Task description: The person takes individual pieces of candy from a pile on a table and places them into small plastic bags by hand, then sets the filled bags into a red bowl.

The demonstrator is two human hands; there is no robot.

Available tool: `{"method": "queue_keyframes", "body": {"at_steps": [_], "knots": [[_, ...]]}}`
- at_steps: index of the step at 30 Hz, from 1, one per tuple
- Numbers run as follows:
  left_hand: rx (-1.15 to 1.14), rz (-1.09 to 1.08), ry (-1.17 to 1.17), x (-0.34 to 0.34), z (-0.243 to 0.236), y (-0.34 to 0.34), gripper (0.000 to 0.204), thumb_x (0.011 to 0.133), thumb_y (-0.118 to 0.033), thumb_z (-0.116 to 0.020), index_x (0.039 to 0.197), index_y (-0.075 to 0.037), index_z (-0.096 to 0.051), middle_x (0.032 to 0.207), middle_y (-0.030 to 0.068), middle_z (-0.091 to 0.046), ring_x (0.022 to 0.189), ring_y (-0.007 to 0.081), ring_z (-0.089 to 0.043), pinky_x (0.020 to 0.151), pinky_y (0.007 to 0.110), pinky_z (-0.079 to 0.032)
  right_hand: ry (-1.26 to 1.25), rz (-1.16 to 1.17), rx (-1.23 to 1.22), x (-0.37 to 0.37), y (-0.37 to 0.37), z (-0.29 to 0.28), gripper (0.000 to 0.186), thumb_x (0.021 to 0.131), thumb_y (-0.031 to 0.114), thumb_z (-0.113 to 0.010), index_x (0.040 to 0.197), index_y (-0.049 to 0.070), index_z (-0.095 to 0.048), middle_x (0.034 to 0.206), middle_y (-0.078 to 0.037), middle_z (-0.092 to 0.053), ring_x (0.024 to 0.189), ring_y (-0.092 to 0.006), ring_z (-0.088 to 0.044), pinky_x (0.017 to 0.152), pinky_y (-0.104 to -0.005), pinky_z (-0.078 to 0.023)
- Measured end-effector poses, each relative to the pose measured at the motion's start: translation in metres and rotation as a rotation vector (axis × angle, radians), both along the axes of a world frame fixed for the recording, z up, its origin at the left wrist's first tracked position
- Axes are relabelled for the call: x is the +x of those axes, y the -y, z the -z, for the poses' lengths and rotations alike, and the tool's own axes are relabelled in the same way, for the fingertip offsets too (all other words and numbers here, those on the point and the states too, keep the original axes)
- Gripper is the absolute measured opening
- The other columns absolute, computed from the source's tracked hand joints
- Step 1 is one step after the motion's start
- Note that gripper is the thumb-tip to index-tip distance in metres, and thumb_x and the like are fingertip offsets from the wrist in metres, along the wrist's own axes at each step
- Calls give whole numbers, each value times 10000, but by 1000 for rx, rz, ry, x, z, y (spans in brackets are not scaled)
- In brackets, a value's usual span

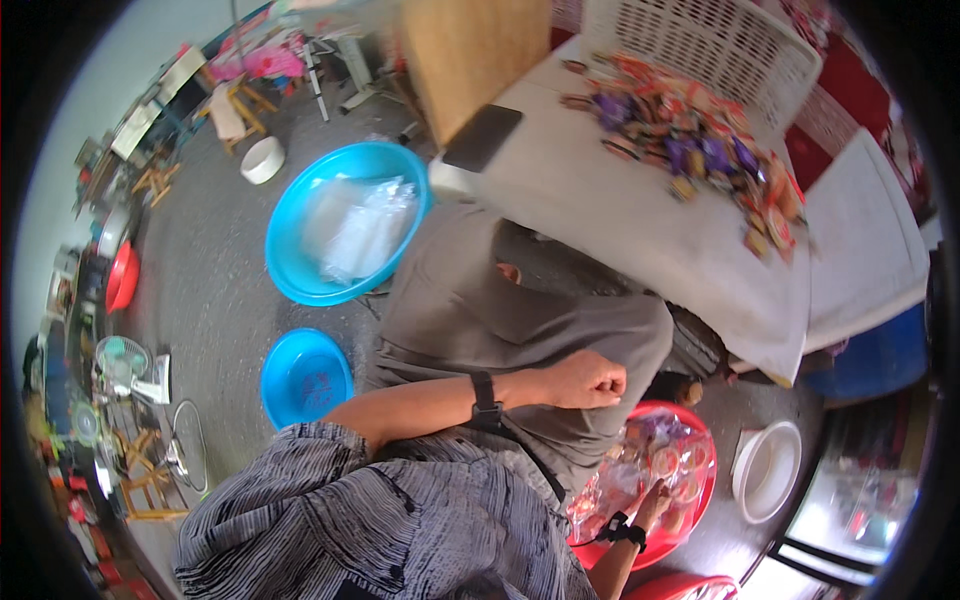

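Note:
My left hand (pixel 592 382) is closed in a loose fist above my trouser leg (pixel 510 330); whatever it holds, if anything, is hidden. My right hand (pixel 652 505) reaches down into a red basin (pixel 709 452) at the lower right, fingers closed on a clear plastic package (pixel 665 464) among several others with small items inside. Above my knee, a white tabletop (pixel 680 260) bears a pile of small wrapped packets (pixel 700 160) in purple, red and gold, and a dark phone-like slab (pixel 483 138).
A large blue tub (pixel 285 240) holds plastic sheets. Nearby are a smaller blue basin (pixel 290 390), a white basin (pixel 750 470), another red basin (pixel 690 588) and a white crate (pixel 700 40). Wooden stools (pixel 240 110), a fan (pixel 123 358) and clutter line the left.

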State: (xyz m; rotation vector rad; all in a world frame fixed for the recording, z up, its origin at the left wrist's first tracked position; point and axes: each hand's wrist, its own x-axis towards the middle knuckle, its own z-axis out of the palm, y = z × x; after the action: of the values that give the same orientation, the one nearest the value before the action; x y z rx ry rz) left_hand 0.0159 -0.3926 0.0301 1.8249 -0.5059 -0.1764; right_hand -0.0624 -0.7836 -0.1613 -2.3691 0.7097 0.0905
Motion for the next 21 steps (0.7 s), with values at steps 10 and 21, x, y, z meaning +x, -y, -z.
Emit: {"method": "queue_keyframes", "body": {"at_steps": [10, 21], "knots": [[5, -455, 62, -1, -44, -186, 146, 796, -159, -625, 864, -30, -631, 787, 29, -620, 740, 94, -563, 656, 250, -452, 630, -361, 8, 117, -124, -175, 282, 938, 185, -458, 927, -73, -573, 814, -148, -585, 724, -226, -540, 670, -341, -436], [957, -986, -298, -24, 23, -367, 217, 651, -207, -675, 752, -16, -653, 825, 158, -646, 769, 307, -621, 668, 391, -493, 702, -694, 208, 148, -252, -209, 171, 893, 81, -521, 994, -25, -611, 984, -104, -622, 883, -173, -578, 757, -268, -463]]}}
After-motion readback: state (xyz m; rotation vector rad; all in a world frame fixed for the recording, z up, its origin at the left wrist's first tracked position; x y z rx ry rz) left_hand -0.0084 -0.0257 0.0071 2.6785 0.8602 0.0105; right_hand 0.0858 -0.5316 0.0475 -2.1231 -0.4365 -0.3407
